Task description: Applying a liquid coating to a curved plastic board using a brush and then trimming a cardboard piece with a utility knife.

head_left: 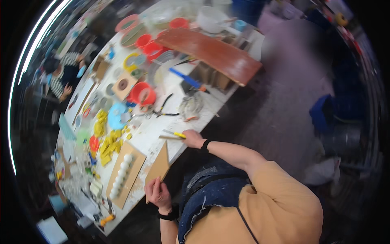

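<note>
My left hand [157, 194] grips the lower corner of a tan cardboard piece [159, 166] that stands tilted over the near edge of the white worktable [152, 132]. My right hand [192, 138] rests on the table edge farther along, closed around a thin yellow-handled tool [175, 134] whose tip points across the table. A black band sits on each wrist. Beside the cardboard piece lies a flat brown board [129, 179] carrying a row of white balls [120, 175].
Yellow cut pieces [106, 140], a light blue disc [115, 115], red-orange cups [142, 94], black pliers [164, 108], a blue tool [185, 77] and a long brown plank [209, 51] crowd the table. A person in a striped top [60, 79] sits at the far left. Blue bins [325, 114] stand on the floor.
</note>
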The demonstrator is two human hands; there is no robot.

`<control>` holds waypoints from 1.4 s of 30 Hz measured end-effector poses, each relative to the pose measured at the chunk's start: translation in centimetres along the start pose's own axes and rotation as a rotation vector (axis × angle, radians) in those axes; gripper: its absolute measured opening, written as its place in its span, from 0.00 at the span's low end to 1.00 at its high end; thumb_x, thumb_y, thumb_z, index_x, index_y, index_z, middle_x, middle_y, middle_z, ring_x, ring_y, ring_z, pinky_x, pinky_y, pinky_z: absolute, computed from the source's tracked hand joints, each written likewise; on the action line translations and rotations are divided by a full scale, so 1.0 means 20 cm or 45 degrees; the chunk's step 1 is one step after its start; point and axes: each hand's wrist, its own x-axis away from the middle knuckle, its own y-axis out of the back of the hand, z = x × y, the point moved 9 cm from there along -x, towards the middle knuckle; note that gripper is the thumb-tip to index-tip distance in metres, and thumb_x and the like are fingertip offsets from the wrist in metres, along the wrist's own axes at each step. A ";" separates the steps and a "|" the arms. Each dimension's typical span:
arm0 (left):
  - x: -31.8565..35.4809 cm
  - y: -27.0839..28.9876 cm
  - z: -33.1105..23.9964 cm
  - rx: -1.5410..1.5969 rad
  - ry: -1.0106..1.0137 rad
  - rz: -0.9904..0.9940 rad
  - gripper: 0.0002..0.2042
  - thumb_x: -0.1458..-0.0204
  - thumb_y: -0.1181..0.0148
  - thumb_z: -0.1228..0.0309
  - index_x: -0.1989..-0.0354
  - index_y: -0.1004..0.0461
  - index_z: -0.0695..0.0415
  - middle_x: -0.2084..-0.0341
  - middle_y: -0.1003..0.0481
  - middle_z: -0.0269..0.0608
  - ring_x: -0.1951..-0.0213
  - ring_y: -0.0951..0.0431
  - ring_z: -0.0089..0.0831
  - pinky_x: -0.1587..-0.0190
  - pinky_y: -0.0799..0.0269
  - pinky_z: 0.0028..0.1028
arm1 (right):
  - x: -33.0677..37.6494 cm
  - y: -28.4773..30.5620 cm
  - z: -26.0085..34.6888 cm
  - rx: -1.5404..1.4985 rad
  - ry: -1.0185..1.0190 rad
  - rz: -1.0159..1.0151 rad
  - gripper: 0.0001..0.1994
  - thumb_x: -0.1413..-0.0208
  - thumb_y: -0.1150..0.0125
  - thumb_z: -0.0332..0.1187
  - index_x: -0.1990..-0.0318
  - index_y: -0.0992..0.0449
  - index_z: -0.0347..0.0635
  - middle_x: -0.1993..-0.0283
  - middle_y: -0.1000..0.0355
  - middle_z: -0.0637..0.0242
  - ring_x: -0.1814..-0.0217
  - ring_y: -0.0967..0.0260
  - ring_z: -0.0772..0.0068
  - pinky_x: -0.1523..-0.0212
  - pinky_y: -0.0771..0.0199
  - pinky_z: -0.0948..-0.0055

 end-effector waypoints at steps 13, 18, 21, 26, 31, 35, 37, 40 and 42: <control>-0.36 -0.43 -0.03 0.306 -0.050 0.332 0.07 0.42 0.43 0.79 0.58 0.25 0.69 0.68 0.26 0.42 0.64 0.26 0.32 0.57 0.30 0.28 | 2.29 0.55 -1.85 -1.029 -1.394 -1.139 0.11 0.48 0.37 0.36 0.63 0.24 0.39 0.73 0.26 0.66 0.75 0.28 0.70 0.73 0.27 0.66; -0.43 -0.63 -0.01 0.486 0.128 0.464 0.09 0.40 0.45 0.75 0.56 0.24 0.67 0.64 0.22 0.44 0.63 0.25 0.29 0.56 0.29 0.28 | 3.50 0.84 -2.05 -0.055 -2.032 -1.944 0.10 0.47 0.38 0.33 0.61 0.24 0.36 0.66 0.22 0.51 0.65 0.21 0.52 0.68 0.23 0.58; -0.45 -0.67 0.12 0.459 0.186 0.497 0.11 0.39 0.45 0.73 0.54 0.23 0.66 0.64 0.21 0.46 0.61 0.22 0.31 0.55 0.28 0.28 | 3.04 0.85 -1.90 -0.782 -1.515 -1.737 0.07 0.45 0.37 0.32 0.62 0.26 0.41 0.72 0.27 0.65 0.79 0.30 0.71 0.80 0.30 0.71; -0.45 -0.88 0.39 0.542 0.363 0.530 0.11 0.41 0.45 0.74 0.55 0.22 0.67 0.66 0.19 0.49 0.63 0.20 0.31 0.57 0.27 0.28 | 2.11 0.77 -1.55 -1.087 -1.059 -1.154 0.11 0.46 0.35 0.31 0.57 0.25 0.39 0.71 0.28 0.70 0.82 0.34 0.80 0.82 0.31 0.76; -0.39 -0.80 0.52 0.508 0.526 0.413 0.10 0.43 0.41 0.72 0.58 0.21 0.66 0.68 0.19 0.51 0.66 0.19 0.32 0.59 0.26 0.28 | 1.39 0.77 -0.91 -0.996 -0.729 -0.584 0.16 0.46 0.33 0.32 0.52 0.25 0.36 0.72 0.27 0.72 0.82 0.35 0.84 0.81 0.32 0.80; -0.26 -0.55 0.53 0.516 0.568 0.222 0.10 0.44 0.39 0.72 0.60 0.21 0.66 0.69 0.19 0.50 0.66 0.19 0.34 0.59 0.26 0.28 | 1.08 0.71 -0.52 -0.873 -0.532 -0.326 0.14 0.44 0.35 0.33 0.53 0.24 0.36 0.71 0.25 0.73 0.82 0.34 0.86 0.80 0.33 0.83; -0.17 -0.40 0.57 0.495 0.622 0.162 0.09 0.44 0.39 0.72 0.60 0.22 0.66 0.69 0.20 0.48 0.66 0.20 0.34 0.60 0.26 0.28 | 0.97 0.64 -0.37 -0.864 -0.455 -0.205 0.13 0.43 0.36 0.32 0.53 0.24 0.37 0.68 0.23 0.73 0.82 0.34 0.87 0.80 0.33 0.83; 0.00 -0.18 0.69 0.458 0.690 0.007 0.08 0.44 0.39 0.73 0.60 0.22 0.66 0.70 0.20 0.47 0.66 0.20 0.33 0.60 0.27 0.27 | 0.80 0.50 -0.20 -0.755 -0.413 0.010 0.14 0.41 0.38 0.32 0.51 0.26 0.36 0.62 0.21 0.67 0.81 0.34 0.87 0.79 0.32 0.84; 0.10 -0.04 0.75 0.466 0.742 -0.117 0.09 0.43 0.39 0.73 0.60 0.22 0.66 0.71 0.20 0.44 0.68 0.22 0.28 0.63 0.27 0.26 | 0.70 0.42 -0.07 -0.696 -0.372 0.100 0.14 0.42 0.37 0.32 0.51 0.25 0.36 0.64 0.21 0.68 0.81 0.34 0.87 0.80 0.33 0.84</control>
